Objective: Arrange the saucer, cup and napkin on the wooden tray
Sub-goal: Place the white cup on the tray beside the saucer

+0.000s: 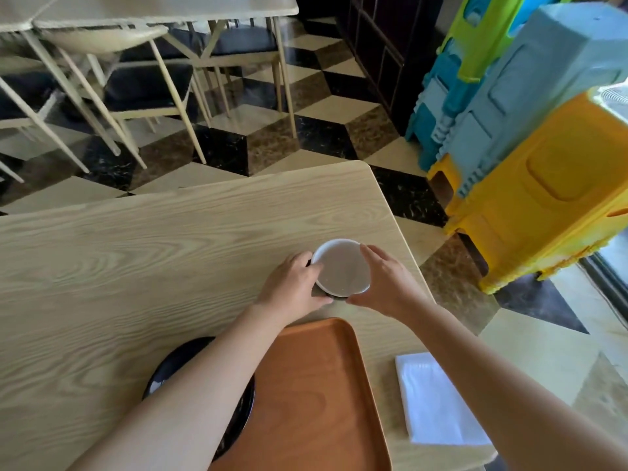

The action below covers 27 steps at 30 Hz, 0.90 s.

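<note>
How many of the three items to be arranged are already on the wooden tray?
0. The cup sits on the table beyond the tray, between both hands; the saucer lies left of the tray, partly hidden by an arm; the napkin lies right of it.

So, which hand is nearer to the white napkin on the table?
Right. The right hand is at the cup, on the side toward the napkin. The left hand holds the cup's opposite side, farther away.

Two bare forearms, no sleeves in view. Left hand (295,287) and right hand (385,282) ungloved, no rings, watch or bracelets visible.
</note>
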### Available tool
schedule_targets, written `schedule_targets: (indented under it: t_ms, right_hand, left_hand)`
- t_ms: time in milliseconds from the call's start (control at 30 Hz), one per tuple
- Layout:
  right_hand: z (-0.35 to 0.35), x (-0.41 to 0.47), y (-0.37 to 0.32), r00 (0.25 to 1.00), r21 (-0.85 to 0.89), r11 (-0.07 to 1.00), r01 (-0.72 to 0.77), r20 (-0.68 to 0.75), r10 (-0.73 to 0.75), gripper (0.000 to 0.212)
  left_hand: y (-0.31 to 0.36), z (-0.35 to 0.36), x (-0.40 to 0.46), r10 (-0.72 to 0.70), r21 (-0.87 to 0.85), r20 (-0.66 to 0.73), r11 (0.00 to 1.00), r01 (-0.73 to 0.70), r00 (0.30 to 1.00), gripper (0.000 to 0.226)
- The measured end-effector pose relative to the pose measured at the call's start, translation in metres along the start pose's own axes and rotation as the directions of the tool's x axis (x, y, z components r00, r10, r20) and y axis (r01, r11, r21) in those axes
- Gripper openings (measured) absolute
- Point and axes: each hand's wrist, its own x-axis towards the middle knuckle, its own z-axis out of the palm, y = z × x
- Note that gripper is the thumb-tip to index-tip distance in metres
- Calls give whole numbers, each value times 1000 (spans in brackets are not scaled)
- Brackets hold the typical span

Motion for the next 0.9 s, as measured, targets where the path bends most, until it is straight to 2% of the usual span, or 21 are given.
schedule_targets:
  t_ms: [200,533,900]
  right_hand:
    - [-9,-33,-9,993,51,996,73,-91,-68,98]
    - [21,-89,-16,987,103,983,153,36,-158,98]
    - [37,-95,-14,977,78,982,170,119,-179,97]
  left_hand:
    - [4,-17,-36,44,-117,-155,991,-63,987,57]
    - [7,-4,-127,-41,-158,-80,987,27,996,49]
    - [17,10,-148,-100,-176,-135,982,76,986,47]
